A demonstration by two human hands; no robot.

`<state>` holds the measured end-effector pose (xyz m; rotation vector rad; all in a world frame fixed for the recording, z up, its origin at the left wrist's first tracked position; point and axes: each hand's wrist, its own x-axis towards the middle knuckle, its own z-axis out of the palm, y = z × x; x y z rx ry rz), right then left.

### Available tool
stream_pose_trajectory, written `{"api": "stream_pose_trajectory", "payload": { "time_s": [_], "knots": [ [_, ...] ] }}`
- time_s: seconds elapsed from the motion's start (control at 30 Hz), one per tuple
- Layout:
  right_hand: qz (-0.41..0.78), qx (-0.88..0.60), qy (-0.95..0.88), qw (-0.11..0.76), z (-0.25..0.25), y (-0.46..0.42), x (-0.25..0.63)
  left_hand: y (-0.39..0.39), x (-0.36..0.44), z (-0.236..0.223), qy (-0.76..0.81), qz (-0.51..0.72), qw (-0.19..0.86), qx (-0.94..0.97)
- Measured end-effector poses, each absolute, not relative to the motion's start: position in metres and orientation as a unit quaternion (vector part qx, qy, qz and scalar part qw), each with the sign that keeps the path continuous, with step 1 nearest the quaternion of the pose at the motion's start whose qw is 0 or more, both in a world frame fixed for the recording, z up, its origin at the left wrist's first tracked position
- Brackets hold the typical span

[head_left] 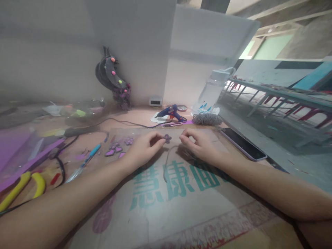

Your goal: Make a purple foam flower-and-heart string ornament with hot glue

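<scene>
Here's your own head-worn view, looking forward and down, with your bare left hand and bare right hand near its centre! Close below you spreads the flat, pale tan sheet with green printed characters; ahead stands the smooth grey upright panel, and off right you catch a long grey table well beyond.

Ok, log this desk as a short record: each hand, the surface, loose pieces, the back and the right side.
Left hand: fingertips at a small purple flower, seemingly pinching it
Right hand: fingertips close together, apart from the flower; any grip unclear
Surface: sheet with green characters, a thin strand on it
Loose pieces: purple shapes, left of the left hand
Back: blue glue gun, red light showing; gray yarn; clear bottle
Right side: phone, screen dark
</scene>
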<state>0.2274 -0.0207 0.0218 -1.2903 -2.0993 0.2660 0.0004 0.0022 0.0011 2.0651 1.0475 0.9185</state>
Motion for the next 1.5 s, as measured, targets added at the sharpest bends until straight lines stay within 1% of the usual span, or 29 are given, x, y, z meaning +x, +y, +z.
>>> {"api": "stream_pose_trajectory", "payload": {
  "time_s": [0.07, 0.17, 0.23, 0.4, 0.5, 0.6, 0.87, 1.07, 1.27, 1.5],
  "knots": [
    [0.079, -0.504, -0.791, 0.338, 0.033, -0.017, 0.235, 0.002, 0.0, 0.0, 0.402, 0.349, 0.319, 0.784],
    [0.059, -0.496, -0.801, 0.331, 0.038, -0.005, 0.25, 0.003, 0.0, -0.001, 0.406, 0.345, 0.316, 0.785],
    [0.045, -0.492, -0.816, 0.301, 0.032, 0.006, 0.259, 0.004, 0.0, -0.002, 0.406, 0.345, 0.316, 0.785],
    [0.024, -0.478, -0.858, 0.185, 0.007, 0.029, 0.267, 0.005, 0.0, -0.004, 0.409, 0.334, 0.327, 0.784],
    [0.049, -0.474, -0.867, 0.144, -0.001, 0.038, 0.266, 0.006, 0.001, -0.005, 0.41, 0.327, 0.322, 0.788],
    [0.045, -0.481, -0.866, 0.127, -0.002, 0.041, 0.265, 0.006, 0.002, -0.004, 0.412, 0.323, 0.316, 0.791],
    [-0.068, -0.541, -0.824, 0.156, -0.001, 0.036, 0.265, 0.005, 0.002, -0.002, 0.413, 0.312, 0.313, 0.796],
    [-0.031, -0.541, -0.808, 0.233, -0.014, 0.052, 0.274, 0.004, 0.001, 0.0, 0.415, 0.303, 0.319, 0.796],
    [-0.027, -0.546, -0.799, 0.251, -0.017, 0.056, 0.279, 0.005, 0.001, 0.0, 0.415, 0.31, 0.333, 0.788],
    [-0.07, -0.497, -0.828, 0.25, -0.017, 0.065, 0.282, 0.003, 0.002, 0.003, 0.428, 0.312, 0.33, 0.781]
  ]
}}
